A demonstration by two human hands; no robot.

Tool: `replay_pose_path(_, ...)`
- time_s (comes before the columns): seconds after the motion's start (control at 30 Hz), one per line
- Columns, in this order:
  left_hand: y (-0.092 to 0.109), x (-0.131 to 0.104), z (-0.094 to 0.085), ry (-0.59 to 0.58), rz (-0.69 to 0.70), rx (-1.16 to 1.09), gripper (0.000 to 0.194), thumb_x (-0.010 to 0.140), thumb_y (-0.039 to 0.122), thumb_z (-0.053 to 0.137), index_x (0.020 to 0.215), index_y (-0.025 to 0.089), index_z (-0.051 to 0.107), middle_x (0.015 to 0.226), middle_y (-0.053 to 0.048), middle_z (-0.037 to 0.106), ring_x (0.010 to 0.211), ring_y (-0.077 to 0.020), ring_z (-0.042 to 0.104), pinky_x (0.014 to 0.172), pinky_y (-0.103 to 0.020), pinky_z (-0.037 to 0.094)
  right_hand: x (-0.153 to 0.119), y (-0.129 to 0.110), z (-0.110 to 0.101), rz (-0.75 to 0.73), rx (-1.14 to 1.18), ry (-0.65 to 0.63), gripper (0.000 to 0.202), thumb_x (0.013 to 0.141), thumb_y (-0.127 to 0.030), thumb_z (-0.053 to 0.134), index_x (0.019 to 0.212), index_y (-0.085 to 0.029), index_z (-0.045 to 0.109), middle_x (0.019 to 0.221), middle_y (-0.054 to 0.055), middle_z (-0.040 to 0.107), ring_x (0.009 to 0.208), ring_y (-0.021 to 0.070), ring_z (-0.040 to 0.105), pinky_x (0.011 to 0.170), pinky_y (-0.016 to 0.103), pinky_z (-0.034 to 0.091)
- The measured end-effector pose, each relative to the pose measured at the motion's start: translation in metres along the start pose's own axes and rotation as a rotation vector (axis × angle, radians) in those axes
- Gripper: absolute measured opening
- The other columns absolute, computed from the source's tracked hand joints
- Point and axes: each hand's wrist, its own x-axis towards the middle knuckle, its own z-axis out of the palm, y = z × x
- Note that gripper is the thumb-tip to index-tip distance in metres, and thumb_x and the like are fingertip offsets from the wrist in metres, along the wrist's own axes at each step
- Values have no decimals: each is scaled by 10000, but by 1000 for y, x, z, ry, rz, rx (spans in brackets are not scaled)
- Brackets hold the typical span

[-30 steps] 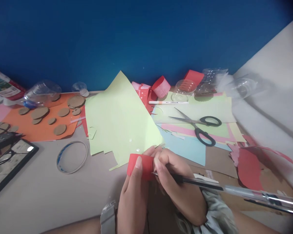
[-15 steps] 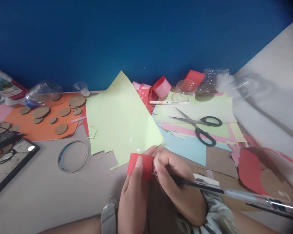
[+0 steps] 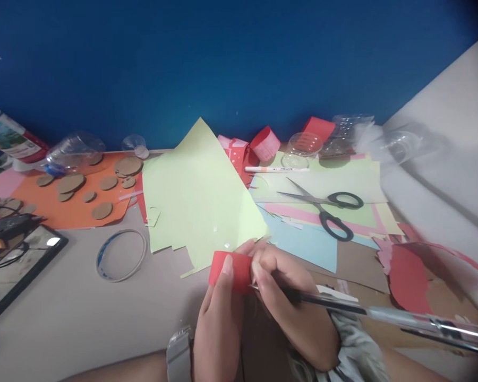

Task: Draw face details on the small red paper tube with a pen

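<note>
A small red paper piece (image 3: 241, 270) is pinched in my left hand (image 3: 219, 318), whose thumb lies flat across its front. My right hand (image 3: 298, 307) is closed round a pen (image 3: 398, 317); the pen's tip touches or nearly touches the lower right edge of the red paper, and the fingertips rest against the paper's right side. Beyond the hands lies a large light green sheet (image 3: 199, 191) with a jagged lower edge. Open black-handled scissors (image 3: 322, 203) rest on stacked coloured paper to the right.
Cardboard discs (image 3: 70, 183) lie on orange paper (image 3: 35, 204) at the left, near a tape ring (image 3: 121, 255) and a dark-edged tablet (image 3: 19, 276). Red paper rolls (image 3: 265, 144), a marker (image 3: 276, 170) and clear plastic cups (image 3: 302, 148) stand or lie along the blue wall (image 3: 231, 69).
The view has shifted slightly, so the table objects appear a little to the right. Both hands keep almost the same pose on the red paper and the pen.
</note>
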Motion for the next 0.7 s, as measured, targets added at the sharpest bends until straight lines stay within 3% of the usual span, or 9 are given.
replay_pose_path(0.2,0,3,-5,-10,-41,-79,423,1083,514,575,1266,228,827,1394,-81,822,1433,-336,683,1239,-475,527,-4,-2,0,-6,-17,29,422,1136,-420,491,747,-262,448,642,-45,426,561,160,418,553,324,357)
replay_pose_path(0.37,-1,5,-6,-58,-38,-93,423,1115,488,510,1226,221,820,1377,-78,827,1493,-316,633,1279,-443,480,-4,3,2,-20,-43,23,419,1136,-445,470,760,-262,450,685,-26,468,600,172,462,570,325,378)
replay_pose_path(0.7,-3,7,-9,-112,-11,-5,482,1107,545,514,1284,231,833,1383,-92,822,1480,-355,627,1334,-519,394,-1,3,2,-78,-76,40,341,1097,-288,492,762,-263,438,681,-50,439,595,153,446,559,293,379)
